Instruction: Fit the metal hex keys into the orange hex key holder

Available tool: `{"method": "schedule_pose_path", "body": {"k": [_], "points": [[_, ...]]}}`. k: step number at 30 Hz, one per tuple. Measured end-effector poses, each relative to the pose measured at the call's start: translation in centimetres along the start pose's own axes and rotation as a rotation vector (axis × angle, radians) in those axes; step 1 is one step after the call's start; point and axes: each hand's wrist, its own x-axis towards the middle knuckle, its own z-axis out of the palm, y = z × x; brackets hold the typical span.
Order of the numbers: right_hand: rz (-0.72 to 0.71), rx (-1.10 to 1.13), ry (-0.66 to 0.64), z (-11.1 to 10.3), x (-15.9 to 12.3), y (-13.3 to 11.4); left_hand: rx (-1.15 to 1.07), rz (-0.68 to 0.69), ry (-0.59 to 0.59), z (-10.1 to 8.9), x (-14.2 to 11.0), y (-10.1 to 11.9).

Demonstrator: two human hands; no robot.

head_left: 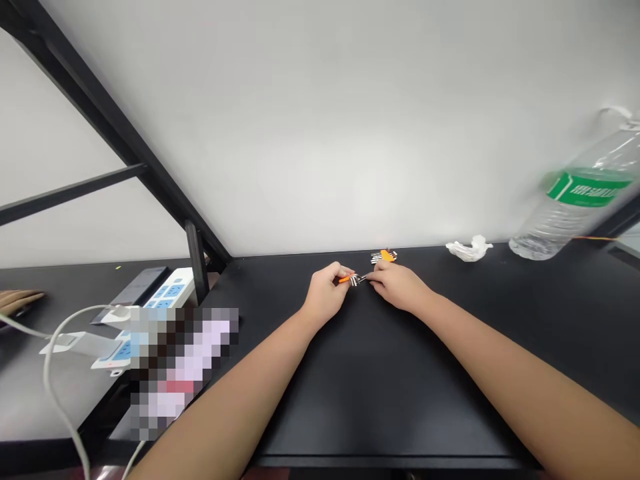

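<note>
Over the black table, my left hand (326, 292) pinches a small orange holder with silver L-shaped hex keys (354, 280) sticking out of it toward the right. My right hand (397, 283) comes in from the other side, its fingertips closed on the end of one slim metal hex key (363, 277). Whether that key is still seated in the holder is too small to tell. Just behind my right hand, a second orange holder with hex keys (385, 256) lies on the table near the wall.
Crumpled white tissue (470, 249) and a large clear bottle with a green label (575, 193) stand along the wall to the right. A black metal frame (150, 180) rises at the left. Beyond it are a white power strip (173, 290), cables and a dark phone-like slab (133, 293).
</note>
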Motion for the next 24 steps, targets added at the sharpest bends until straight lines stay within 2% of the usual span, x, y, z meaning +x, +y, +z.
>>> {"method": "schedule_pose_path", "body": {"k": [5, 10, 12, 19, 24], "points": [[-0.039, -0.11, 0.007, -0.5, 0.1, -0.4, -0.006, -0.004, -0.001, 0.0, 0.0, -0.2], [0.136, -0.047, -0.152, -1.5, -0.2, -0.9, -0.022, -0.003, -0.004, 0.1, -0.1, -0.1], [0.171, 0.006, -0.174, -1.8, -0.4, -1.1, -0.015, -0.004, -0.007, 0.1, -0.1, 0.1], [0.023, 0.401, 0.095, -2.2, -0.6, -2.1, 0.005, 0.03, -0.037, 0.0, -0.1, 0.2], [-0.041, 0.329, 0.155, -1.8, -0.6, -2.5, 0.006, 0.045, -0.054, 0.0, -0.1, 0.1]]}}
